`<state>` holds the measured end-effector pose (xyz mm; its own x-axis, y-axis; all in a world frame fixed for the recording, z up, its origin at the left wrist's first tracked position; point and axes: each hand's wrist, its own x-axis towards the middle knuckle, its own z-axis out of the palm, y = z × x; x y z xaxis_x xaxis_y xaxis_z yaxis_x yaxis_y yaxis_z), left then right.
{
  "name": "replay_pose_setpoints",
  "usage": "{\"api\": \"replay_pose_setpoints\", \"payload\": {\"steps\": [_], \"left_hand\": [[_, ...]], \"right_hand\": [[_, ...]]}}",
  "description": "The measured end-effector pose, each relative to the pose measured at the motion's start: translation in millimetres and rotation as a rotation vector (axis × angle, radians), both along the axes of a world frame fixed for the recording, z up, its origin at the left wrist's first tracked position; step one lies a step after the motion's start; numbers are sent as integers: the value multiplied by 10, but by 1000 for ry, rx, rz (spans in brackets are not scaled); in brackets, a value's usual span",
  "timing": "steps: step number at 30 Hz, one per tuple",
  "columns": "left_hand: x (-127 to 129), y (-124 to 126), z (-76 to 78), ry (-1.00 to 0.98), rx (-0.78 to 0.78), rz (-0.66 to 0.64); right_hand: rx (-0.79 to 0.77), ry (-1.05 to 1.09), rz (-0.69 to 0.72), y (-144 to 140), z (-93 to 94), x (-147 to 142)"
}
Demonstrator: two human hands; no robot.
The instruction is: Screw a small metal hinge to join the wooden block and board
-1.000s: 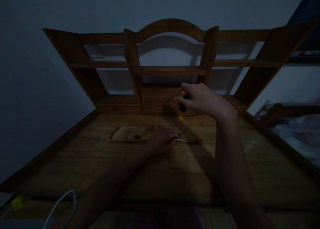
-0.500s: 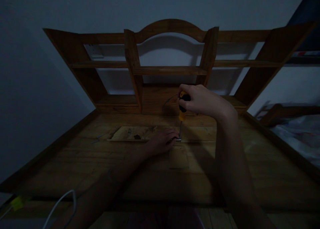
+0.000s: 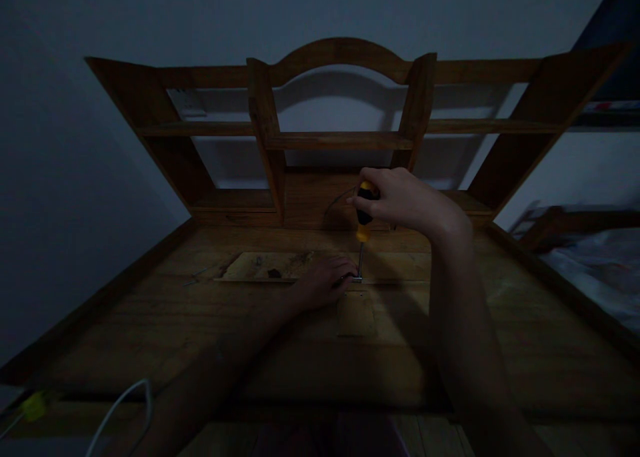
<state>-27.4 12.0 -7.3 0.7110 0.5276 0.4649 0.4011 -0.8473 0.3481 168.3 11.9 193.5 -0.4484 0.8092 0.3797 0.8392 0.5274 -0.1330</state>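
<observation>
My right hand is closed round the yellow and black handle of a screwdriver, which stands nearly upright with its shaft pointing down. The screwdriver's tip meets a small shiny metal fitting on the wooden desktop. My left hand lies low beside the tip, its fingers closed on the fitting, most of which they hide. Just in front lies a small square wooden piece with small dark holes near its far edge. Under and behind my left hand runs a pale, worn wooden strip.
A wooden shelf unit with an arched top rises at the back against the wall. Thin metal pieces lie on the left of the desktop. A white cable loops at the front left. Plastic-looking bags are off to the right.
The fingers of my right hand have shifted slightly round the screwdriver handle, one fingertip now sticking out to the left. My left hand stays in place on the fitting.
</observation>
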Motion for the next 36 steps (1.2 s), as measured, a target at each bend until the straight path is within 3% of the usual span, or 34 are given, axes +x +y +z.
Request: {"api": "replay_pose_setpoints", "payload": {"steps": [36], "left_hand": [[0,-8,26,23,6,10]], "right_hand": [[-19,18,52,33,-6,29]]}}
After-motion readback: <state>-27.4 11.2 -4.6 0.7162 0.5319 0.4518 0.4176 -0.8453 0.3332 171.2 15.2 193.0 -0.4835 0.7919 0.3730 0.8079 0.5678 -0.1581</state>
